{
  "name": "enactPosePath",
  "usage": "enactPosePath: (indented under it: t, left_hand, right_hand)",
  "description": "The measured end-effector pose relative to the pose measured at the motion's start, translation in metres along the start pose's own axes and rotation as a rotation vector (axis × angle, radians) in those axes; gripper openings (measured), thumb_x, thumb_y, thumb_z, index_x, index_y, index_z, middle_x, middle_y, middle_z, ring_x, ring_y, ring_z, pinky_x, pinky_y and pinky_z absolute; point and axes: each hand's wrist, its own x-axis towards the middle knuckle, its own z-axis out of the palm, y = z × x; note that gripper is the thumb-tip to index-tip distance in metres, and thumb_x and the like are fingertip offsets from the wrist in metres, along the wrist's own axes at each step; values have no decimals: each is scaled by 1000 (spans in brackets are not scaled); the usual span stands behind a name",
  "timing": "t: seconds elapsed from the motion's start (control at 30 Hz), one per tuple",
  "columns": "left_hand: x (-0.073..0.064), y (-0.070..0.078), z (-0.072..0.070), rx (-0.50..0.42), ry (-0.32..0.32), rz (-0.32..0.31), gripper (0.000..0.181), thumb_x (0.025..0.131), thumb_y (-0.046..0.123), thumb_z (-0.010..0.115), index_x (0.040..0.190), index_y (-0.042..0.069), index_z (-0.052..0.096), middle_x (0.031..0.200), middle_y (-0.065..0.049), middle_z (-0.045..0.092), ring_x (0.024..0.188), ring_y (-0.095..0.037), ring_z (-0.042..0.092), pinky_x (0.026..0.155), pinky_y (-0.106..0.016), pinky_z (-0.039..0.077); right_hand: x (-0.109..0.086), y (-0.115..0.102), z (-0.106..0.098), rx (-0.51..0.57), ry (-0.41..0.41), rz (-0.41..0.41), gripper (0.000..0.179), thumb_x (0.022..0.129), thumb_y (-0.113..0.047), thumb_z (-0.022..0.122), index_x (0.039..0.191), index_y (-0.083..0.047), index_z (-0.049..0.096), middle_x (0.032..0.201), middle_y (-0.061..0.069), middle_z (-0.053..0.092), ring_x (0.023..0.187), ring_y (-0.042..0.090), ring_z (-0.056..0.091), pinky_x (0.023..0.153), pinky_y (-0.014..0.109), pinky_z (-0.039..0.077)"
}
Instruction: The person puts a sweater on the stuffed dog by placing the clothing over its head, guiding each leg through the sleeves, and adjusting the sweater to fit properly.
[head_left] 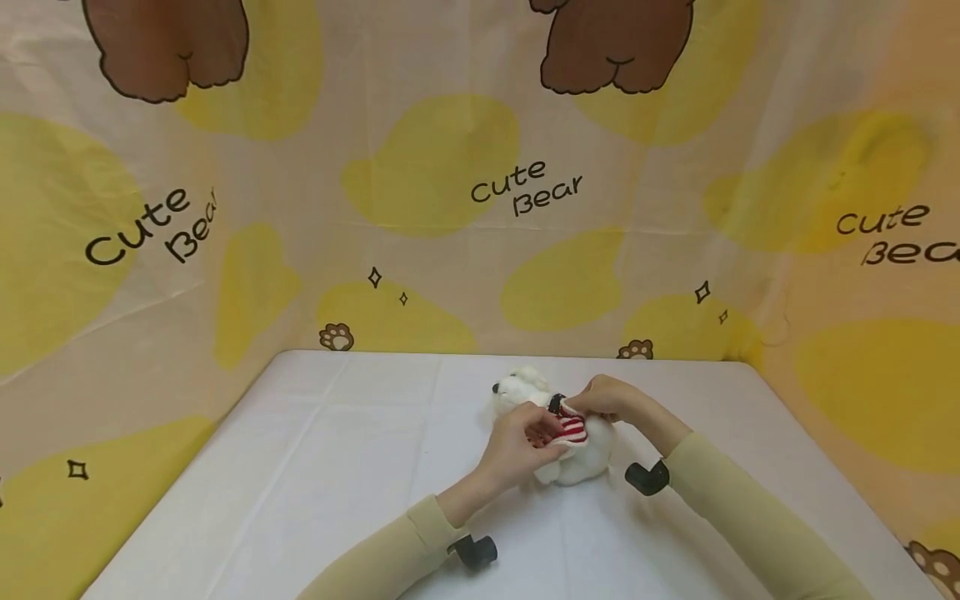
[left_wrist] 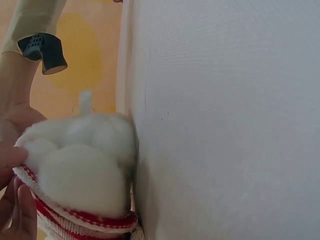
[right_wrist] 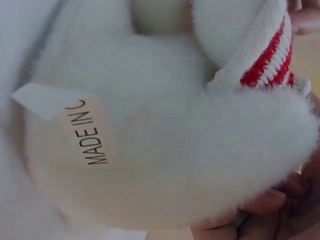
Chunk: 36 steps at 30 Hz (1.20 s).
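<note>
A white plush dog (head_left: 592, 454) lies on the table with its head toward the back left. It wears a red-and-white striped knitted sweater (head_left: 572, 429) with a dark band at the neck. My left hand (head_left: 517, 442) pinches the sweater's near edge between thumb and fingers. On the far side, my right hand (head_left: 611, 398) holds the sweater's upper edge by the dog's back; its fingertips are partly hidden. In the left wrist view, the sweater hem (left_wrist: 100, 220) rings the dog's fluffy body (left_wrist: 82, 175). The right wrist view shows the dog's rear with a printed tag (right_wrist: 90, 132).
A white cloth (head_left: 360, 467) covers the table. Patterned fabric walls (head_left: 420, 167) with bear prints enclose its back and sides. Each wrist carries a small black camera, one near the left cuff (head_left: 476, 552) and one near the right cuff (head_left: 647, 477).
</note>
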Motion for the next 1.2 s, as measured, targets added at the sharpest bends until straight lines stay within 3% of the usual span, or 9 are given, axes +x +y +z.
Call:
enactPosePath:
  t: [0.1, 0.17, 0.33, 0.5, 0.67, 0.97, 1.1, 1.2]
  left_hand:
    - [0, -1, -1, 23, -1, 45, 11, 75, 5, 75, 84, 8, 69, 79, -3, 63, 70, -6, 59, 62, -17, 50]
    - [1, -1, -2, 26, -23, 39, 10, 74, 3, 74, 82, 8, 69, 76, -3, 63, 69, -5, 57, 62, -16, 49]
    - [1, 3, -6, 28, -160, -37, 10, 71, 2, 72, 77, 8, 67, 70, 0, 61, 65, -1, 52, 59, -14, 46]
    - [0, 3, -11, 87, -312, -99, 12, 69, 3, 72, 73, 12, 66, 64, 9, 57, 59, 4, 49, 56, -13, 45]
    - [-2, 0, -16, 150, -411, -95, 7, 68, 7, 70, 71, 12, 66, 60, 12, 54, 57, 7, 47, 54, -12, 43]
    - [-1, -4, -32, 222, -569, -66, 16, 65, 3, 74, 67, 14, 63, 61, 13, 51, 58, 5, 45, 53, -11, 42]
    - [3, -8, -36, 223, -575, -79, 17, 64, 2, 74, 67, 15, 63, 60, 12, 52, 57, 4, 46, 52, -12, 42]
    - [4, -10, -32, 191, -488, -77, 16, 66, 4, 74, 71, 14, 63, 64, 10, 54, 60, 3, 48, 55, -13, 44]
  right_hand:
    - [0, -1, 0, 12, -8, 20, 34, 83, -28, 65, 55, -14, 52, 51, -8, 37, 46, 4, 32, 45, 16, 27]
    - [1, -1, 0, 16, -14, 21, 36, 83, -29, 65, 54, -15, 50, 51, -8, 38, 46, 4, 32, 45, 16, 28]
    - [4, 0, 1, 91, -32, 48, 36, 84, -27, 65, 54, -15, 49, 52, -8, 39, 48, 4, 34, 46, 16, 30]
    - [6, 2, 1, 126, -19, 87, 35, 82, -28, 67, 55, -14, 51, 52, -7, 39, 50, 5, 37, 48, 17, 34]
    - [6, 3, 2, 131, -11, 84, 32, 80, -26, 68, 56, -13, 51, 52, -7, 39, 51, 6, 37, 49, 17, 34]
    - [3, 6, 2, 136, -16, 79, 27, 75, -19, 65, 54, -15, 48, 51, -8, 35, 50, 5, 33, 48, 17, 31]
    - [5, 8, 0, 140, -25, 73, 25, 75, -20, 64, 55, -15, 49, 51, -8, 36, 51, 5, 35, 49, 17, 34]
    - [6, 9, -2, 137, -34, 56, 22, 76, -20, 63, 58, -13, 52, 52, -8, 37, 50, 4, 36, 49, 17, 36]
